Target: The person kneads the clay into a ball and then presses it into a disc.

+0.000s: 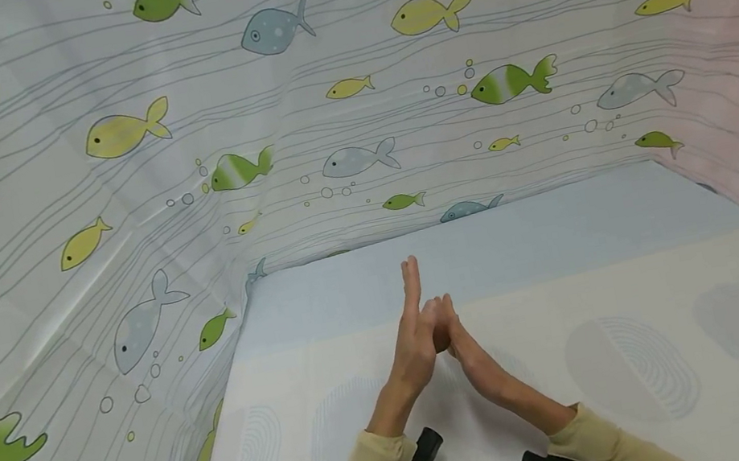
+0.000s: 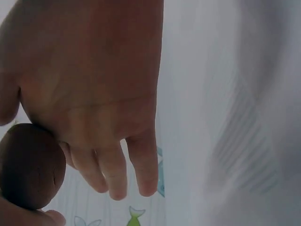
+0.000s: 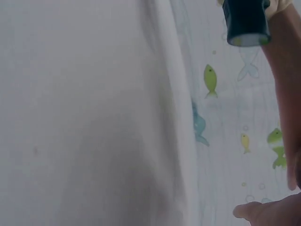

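Clearly, both hands are meeting over the middle of the white table [image 1: 641, 275], low in the centre of the head view. The left hand [image 1: 412, 342] is standing on its edge with straight fingers pointing up and away toward the fish-patterned curtain [image 1: 112, 184]. The right hand [image 1: 465, 345] is leaning against it from the right side, also with fingers stretched out and not curled.

Between the two palms a small dark brown ball [image 2: 29, 165] is being pressed. In the head view it is showing only as a dark spot where the palms touch. In the left wrist view it is sitting at the lower left of the frame, touching the base of the left hand's fingers [image 2: 113, 174], with the other hand coming under it at the bottom edge. It looks round, so I cannot give it a long axis. Both hands are equally near, because both are touching it, one on each side.

The right wrist view is showing mostly blurred white cloth, the left forearm at the right edge, and the black wrist camera [image 3: 245, 21] at the top, so the ball is not visible there.
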Demonstrator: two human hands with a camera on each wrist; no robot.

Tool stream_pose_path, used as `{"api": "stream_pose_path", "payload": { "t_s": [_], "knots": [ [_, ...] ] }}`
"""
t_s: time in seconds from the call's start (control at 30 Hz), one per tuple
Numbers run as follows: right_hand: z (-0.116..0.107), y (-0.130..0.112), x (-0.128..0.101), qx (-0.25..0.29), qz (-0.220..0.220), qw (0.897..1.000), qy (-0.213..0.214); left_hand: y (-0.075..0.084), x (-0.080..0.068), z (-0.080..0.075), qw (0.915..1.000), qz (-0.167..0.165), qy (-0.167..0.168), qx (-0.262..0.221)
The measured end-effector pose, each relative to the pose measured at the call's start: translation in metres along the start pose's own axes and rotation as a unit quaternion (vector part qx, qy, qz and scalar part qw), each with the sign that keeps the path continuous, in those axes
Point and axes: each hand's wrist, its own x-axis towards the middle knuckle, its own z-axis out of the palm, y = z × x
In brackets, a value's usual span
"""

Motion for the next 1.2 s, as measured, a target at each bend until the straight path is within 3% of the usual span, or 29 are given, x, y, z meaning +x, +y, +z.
{"api": "stream_pose_path", "payload": {
  "t_s": [0.37, 0.63, 0.9, 1.2],
  "knots": [
    [0.008, -0.013, -0.003, 0.001, -0.048, 0.999, -0.02, -0.018, -0.002, -0.007, 0.9989, -0.039, -0.016, -0.019],
    [0.004, -0.026, 0.005, 0.003, -0.026, 0.999, 0.02, -0.024, -0.008, -0.006, 0.9963, -0.074, -0.037, -0.024],
    [-0.004, -0.031, 0.017, -0.029, -0.045, 0.996, 0.07, -0.027, -0.015, 0.002, 0.9945, -0.075, -0.062, -0.039],
    [-0.012, -0.03, 0.027, -0.021, -0.046, 0.994, 0.092, -0.021, -0.022, 0.008, 0.9917, -0.093, -0.072, -0.051]
  ]
}}
